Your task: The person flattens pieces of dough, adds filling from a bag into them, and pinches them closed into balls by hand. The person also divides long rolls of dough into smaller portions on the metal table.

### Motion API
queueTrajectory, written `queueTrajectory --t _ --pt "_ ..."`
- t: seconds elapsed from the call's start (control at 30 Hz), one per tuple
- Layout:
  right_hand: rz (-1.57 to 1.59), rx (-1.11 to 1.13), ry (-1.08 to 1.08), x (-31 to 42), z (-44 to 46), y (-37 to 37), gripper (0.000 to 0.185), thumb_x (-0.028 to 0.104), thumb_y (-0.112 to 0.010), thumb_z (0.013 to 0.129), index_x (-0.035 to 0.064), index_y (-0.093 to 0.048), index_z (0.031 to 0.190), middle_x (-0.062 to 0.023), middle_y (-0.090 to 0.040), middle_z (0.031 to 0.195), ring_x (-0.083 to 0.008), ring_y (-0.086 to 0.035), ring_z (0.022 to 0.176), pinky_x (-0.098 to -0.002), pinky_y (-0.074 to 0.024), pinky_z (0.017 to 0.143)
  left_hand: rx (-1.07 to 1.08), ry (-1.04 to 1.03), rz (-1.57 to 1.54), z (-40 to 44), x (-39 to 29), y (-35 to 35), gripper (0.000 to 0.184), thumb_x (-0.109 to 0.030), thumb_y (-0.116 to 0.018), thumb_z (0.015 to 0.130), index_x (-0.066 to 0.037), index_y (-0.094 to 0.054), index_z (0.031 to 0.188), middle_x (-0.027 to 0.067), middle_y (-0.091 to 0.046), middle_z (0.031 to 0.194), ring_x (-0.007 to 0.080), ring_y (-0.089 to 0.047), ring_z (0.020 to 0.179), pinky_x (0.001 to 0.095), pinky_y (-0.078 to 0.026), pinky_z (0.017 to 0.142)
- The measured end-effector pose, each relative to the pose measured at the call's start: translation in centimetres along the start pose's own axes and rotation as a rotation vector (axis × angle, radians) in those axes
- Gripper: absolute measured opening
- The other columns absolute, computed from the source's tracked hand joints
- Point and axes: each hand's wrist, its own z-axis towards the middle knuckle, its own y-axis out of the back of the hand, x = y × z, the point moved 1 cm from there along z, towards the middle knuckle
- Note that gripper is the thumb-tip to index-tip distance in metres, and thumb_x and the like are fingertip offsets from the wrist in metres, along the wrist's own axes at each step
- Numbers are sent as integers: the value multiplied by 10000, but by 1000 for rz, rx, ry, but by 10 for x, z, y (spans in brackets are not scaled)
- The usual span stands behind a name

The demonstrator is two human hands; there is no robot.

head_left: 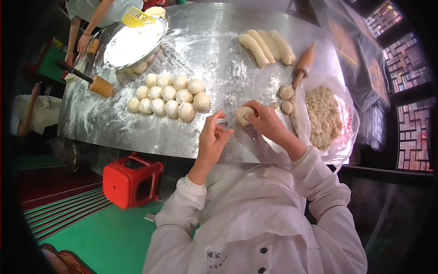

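My right hand [268, 122] is closed on a round piece of dough [243, 115], gripping its right side with thumb and fingers just above the metal table. To its left, my left hand [212, 139] holds nothing, its fingers curved and apart. Rows of floured dough balls [169, 94] sit beyond my left hand. Near my right hand lie small lumps of dough [286, 92], beside a clear plastic bag [349, 112] that holds a crumbly beige mixture [323, 114].
Dough rolls [265, 47] and a wooden rolling pin [305, 65] lie farther back. At left are a flour basin [132, 45], a yellow scraper [137, 17] and another roller [100, 86]. A red stool [121, 185] stands below the table edge. Another person's hand [83, 44] is at upper left.
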Motion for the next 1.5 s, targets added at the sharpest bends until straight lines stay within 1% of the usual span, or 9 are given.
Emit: queueTrajectory --t 0.13,0.3,0.63,0.97,1.1,1.17,1.3,1.43,1.5 --pt "142 107 -9 3 -11 -3 296 88 -643 919 51 -637 1212 -149 -693 1054 -252 -674 843 -355 -531 775 100 -1 220 9 18 -16 281 -133 -655 955 -25 -585 1205 140 -649 1042 234 -648 922 323 -516 780" --pt "-769 -185 72 -51 -13 43 89 102 -625 849 87 -631 937 -145 -611 981 -360 -634 898 -473 -517 738 159 -9 217 0 10 5 240 -180 -681 915 -61 -625 1115 120 -642 1027 287 -644 917 371 -512 818" --pt "-423 -113 345 -28 69 -27 103 97 -620 874 61 -625 970 -176 -634 891 -389 -634 828 -482 -505 721 142 -339 917 26 4 -24 279 -321 -695 863 -55 -699 946 64 -616 1051 273 -512 1050 426 -385 937" --pt "-513 15 164 -30 -21 7 123 133 -651 856 57 -597 937 -154 -656 892 -387 -648 827 -482 -509 713 261 -381 1180 8 25 -26 704 -346 -641 926 -53 -379 1510 142 -402 1541 362 -264 1479 592 -212 1183" --pt "-568 37 87 -59 -58 12 126 128 -651 867 46 -584 936 -152 -660 896 -376 -650 814 -478 -505 707 213 -459 840 14 37 -17 572 -315 -639 932 -67 -482 1423 189 -451 1484 366 -367 1417 550 -271 1153" --pt "-398 -122 123 -49 -67 23 129 132 -643 883 40 -584 952 -149 -664 899 -369 -655 814 -468 -504 708 337 24 1038 11 11 -2 440 -310 -671 911 -60 -568 1259 173 -562 1336 360 -472 1293 520 -350 1077" --pt "-151 -231 262 -32 -71 27 157 16 -666 852 17 -585 987 -140 -636 838 -313 -642 743 -387 -511 694 289 9 1125 11 -11 -3 354 -312 -676 905 -39 -586 1111 108 -625 1155 271 -539 1141 435 -420 980" --pt "-42 -220 276 -22 -66 8 190 -13 -679 835 -6 -573 993 -143 -629 853 -270 -636 756 -352 -509 672 29 232 -273 -1 7 -38 447 -368 -738 916 -17 -530 1097 55 -569 1019 113 -534 943 260 -454 828" --pt "-18 -216 320 -8 -60 6 206 -25 -661 840 -5 -567 1022 -157 -635 886 -283 -640 775 -355 -514 663 108 220 -123 -6 -24 -57 526 -381 -753 908 -24 -493 1193 63 -561 1085 107 -533 973 252 -455 857"
